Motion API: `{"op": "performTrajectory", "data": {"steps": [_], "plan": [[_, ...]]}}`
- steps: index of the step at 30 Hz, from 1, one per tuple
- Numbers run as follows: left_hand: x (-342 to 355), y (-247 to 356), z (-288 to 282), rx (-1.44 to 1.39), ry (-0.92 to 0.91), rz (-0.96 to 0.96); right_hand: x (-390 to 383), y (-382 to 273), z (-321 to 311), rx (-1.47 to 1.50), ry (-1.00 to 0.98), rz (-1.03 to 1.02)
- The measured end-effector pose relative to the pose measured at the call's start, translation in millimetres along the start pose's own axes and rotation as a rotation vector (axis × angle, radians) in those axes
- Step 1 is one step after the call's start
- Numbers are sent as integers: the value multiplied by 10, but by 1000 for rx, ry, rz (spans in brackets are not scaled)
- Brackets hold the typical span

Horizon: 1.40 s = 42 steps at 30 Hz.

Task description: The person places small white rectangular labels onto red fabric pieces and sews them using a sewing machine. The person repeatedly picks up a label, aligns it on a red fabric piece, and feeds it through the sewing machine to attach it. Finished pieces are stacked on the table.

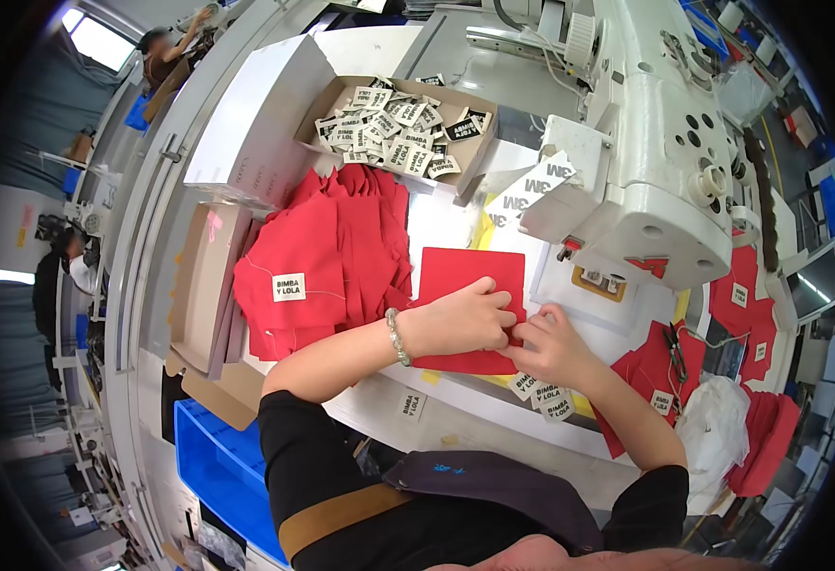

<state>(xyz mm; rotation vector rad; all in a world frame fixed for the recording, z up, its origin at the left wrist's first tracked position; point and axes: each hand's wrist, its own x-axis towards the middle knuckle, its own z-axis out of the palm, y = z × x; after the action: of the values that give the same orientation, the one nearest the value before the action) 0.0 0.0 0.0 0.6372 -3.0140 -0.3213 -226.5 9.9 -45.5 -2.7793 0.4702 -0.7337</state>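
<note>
A square red fabric piece [470,271] lies flat on the white work surface before me. My left hand [465,319] rests over its right half, fingers curled and closed. My right hand [555,347] meets it from the right, fingertips pinched at the fabric's lower right edge. Anything between the fingertips is hidden. Several white woven labels with black print [549,395] lie just below my right hand. To the left is a heap of red fabric pieces [341,247]; the front one bears a white label [289,286] and loose threads.
A white sewing machine [646,190] stands at the back right, over a clamp plate [598,284]. An open cardboard box [479,162] of labels sits behind. Labelled red pieces and black-handled snips [674,352] lie right, beside a plastic bag [712,433]. A blue bin [213,466] stands lower left.
</note>
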Motion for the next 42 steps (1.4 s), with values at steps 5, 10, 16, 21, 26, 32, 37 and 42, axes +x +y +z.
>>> {"op": "performTrajectory", "data": {"steps": [5,10,16,21,26,32,37,42], "plan": [[16,-28,7,-18,-1,7,21,0,-19,-26,21,-12],[36,-32,1,-57,-38,6,7,-6,-11,-21,9,-10],[-62,-68,14,-203,15,-72,-2,-7,-15,-42,-6,-34],[-229,-13,18,-330,155,-257,9,-18,-33,-77,-24,-47],[-404,123,98,-298,254,-347,4,-29,-33,-113,-64,-52],[-542,257,254,-126,369,-333,5,-47,-29,-156,-107,-41],[-625,332,361,5,354,-301,18,-51,-32,-159,-115,-36],[-647,364,409,82,369,-286,28,-54,-45,-152,-130,-22]]}}
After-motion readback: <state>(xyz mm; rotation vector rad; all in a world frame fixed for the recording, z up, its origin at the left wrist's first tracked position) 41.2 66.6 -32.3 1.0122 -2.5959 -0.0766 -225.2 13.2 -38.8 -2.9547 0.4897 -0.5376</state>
